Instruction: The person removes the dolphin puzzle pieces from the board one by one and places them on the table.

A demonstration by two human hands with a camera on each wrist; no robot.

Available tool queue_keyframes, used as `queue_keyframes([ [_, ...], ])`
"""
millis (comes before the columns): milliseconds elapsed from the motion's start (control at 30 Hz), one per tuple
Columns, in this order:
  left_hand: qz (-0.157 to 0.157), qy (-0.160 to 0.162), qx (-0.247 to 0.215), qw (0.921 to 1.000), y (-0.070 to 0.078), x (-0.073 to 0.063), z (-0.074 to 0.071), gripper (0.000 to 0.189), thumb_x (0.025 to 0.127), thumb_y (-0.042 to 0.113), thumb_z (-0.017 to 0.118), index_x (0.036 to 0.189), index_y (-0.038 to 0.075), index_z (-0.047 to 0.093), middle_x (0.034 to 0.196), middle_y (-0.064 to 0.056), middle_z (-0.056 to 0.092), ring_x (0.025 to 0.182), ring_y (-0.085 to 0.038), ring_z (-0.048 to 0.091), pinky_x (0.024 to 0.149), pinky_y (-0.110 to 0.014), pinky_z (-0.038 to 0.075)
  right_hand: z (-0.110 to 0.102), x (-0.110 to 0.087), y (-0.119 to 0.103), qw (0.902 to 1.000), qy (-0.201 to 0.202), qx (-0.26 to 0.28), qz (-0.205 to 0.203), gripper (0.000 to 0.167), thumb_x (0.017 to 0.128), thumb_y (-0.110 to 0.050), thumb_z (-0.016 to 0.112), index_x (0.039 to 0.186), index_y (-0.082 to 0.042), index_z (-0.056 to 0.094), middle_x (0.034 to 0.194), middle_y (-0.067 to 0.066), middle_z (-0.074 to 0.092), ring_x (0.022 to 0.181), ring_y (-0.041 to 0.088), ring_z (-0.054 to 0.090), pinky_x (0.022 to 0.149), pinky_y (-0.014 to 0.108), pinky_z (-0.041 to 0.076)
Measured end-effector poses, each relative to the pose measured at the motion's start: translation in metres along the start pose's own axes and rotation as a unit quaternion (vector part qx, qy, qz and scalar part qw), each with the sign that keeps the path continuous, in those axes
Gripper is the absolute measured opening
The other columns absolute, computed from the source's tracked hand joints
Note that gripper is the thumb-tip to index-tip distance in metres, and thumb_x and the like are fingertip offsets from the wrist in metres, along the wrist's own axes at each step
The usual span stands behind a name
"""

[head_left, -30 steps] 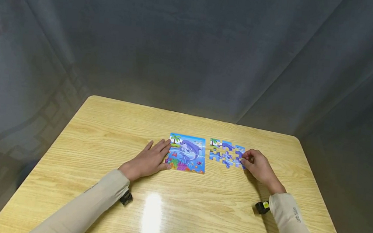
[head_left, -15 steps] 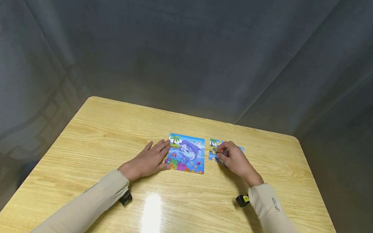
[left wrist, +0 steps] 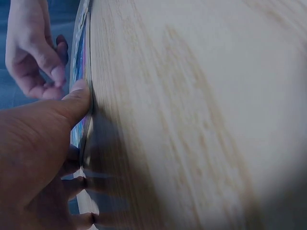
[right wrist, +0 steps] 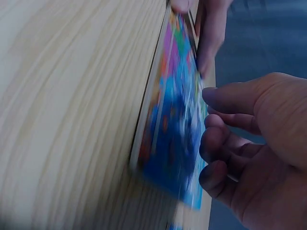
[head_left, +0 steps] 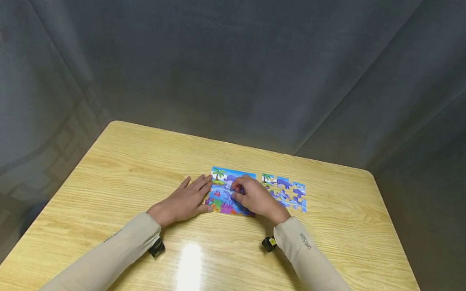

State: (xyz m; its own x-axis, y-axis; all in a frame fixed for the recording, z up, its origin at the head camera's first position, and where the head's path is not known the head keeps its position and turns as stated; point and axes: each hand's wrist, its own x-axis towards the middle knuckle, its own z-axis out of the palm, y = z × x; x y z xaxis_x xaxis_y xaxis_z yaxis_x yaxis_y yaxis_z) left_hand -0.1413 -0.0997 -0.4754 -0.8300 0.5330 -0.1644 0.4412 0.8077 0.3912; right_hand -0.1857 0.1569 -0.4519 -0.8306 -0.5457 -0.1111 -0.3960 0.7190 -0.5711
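Note:
My left hand (head_left: pixel 184 201) lies flat, fingers straight, on the table with its fingertips and thumb at the left edge of a square dolphin picture board (head_left: pixel 222 195). In the left wrist view its thumb (left wrist: pixel 76 98) rests along the board's edge. My right hand (head_left: pixel 255 196) is over the right half of the board, fingers bent and thumb near the index finger. No piece shows between these fingers (right wrist: pixel 213 139) in the right wrist view. Right of the board lie several jigsaw pieces (head_left: pixel 299 188), showing a palm, a dolphin and water, partly behind the right hand.
A light wood-grain table (head_left: pixel 140 156) with rounded far corners carries everything. Grey curtain (head_left: pixel 223 70) hangs behind and at both sides. Each wrist bears a small black camera (head_left: pixel 157 247) below the sleeve cuff.
My right hand has moved left from the right-hand jigsaw pieces, across the group, to over the dolphin board. The pieces are in view again. My left hand has stayed in place.

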Motion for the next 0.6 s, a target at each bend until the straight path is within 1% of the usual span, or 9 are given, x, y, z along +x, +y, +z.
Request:
queue_keyframes([
  [100,0.002,0.001,0.002,1.0000,-0.001,0.000,0.000,0.084,0.109,0.050,0.055,0.169,0.000,0.024,0.181,-0.016,0.015,0.168,-0.037,0.016,0.134,-0.068,0.014,0.005,0.007,-0.011,0.9997,-0.017,-0.015,-0.006,0.014,0.103,-0.019,0.073,0.115,-0.011,0.073,0.108,0.002,0.068,0.089,0.014,0.058,0.082,0.036,0.053],
  [167,0.004,0.001,0.006,1.0000,-0.001,0.000,0.000,0.084,0.109,0.050,0.055,0.169,-0.001,0.024,0.180,-0.016,0.015,0.168,-0.038,0.017,0.133,-0.069,0.015,0.008,0.009,-0.016,0.9993,-0.028,-0.022,-0.007,0.016,0.102,-0.021,0.074,0.114,-0.012,0.073,0.108,0.002,0.068,0.089,0.014,0.058,0.080,0.035,0.052],
  [400,0.003,0.000,0.010,0.9999,-0.001,-0.001,-0.002,0.085,0.109,0.051,0.055,0.169,-0.001,0.025,0.180,-0.016,0.016,0.168,-0.037,0.017,0.134,-0.068,0.016,0.015,0.015,-0.031,0.9968,-0.062,-0.043,0.026,0.025,0.096,-0.030,0.082,0.107,-0.011,0.069,0.096,0.001,0.063,0.076,0.015,0.055,0.068,0.031,0.046],
  [500,0.004,0.002,0.010,0.9999,-0.002,-0.001,-0.001,0.085,0.109,0.050,0.056,0.168,-0.002,0.025,0.180,-0.017,0.017,0.168,-0.038,0.018,0.133,-0.068,0.016,0.016,0.016,-0.035,0.9952,-0.074,-0.055,0.032,0.029,0.093,-0.031,0.085,0.104,-0.011,0.066,0.093,0.000,0.061,0.074,0.015,0.054,0.066,0.030,0.045],
  [600,0.003,0.003,0.011,0.9999,-0.003,-0.002,-0.001,0.085,0.109,0.051,0.056,0.168,-0.002,0.025,0.180,-0.016,0.017,0.168,-0.038,0.018,0.133,-0.068,0.016,0.017,0.018,-0.037,0.9937,-0.089,-0.056,0.039,0.031,0.092,-0.031,0.087,0.104,-0.012,0.065,0.091,-0.001,0.061,0.073,0.014,0.053,0.065,0.029,0.044],
])
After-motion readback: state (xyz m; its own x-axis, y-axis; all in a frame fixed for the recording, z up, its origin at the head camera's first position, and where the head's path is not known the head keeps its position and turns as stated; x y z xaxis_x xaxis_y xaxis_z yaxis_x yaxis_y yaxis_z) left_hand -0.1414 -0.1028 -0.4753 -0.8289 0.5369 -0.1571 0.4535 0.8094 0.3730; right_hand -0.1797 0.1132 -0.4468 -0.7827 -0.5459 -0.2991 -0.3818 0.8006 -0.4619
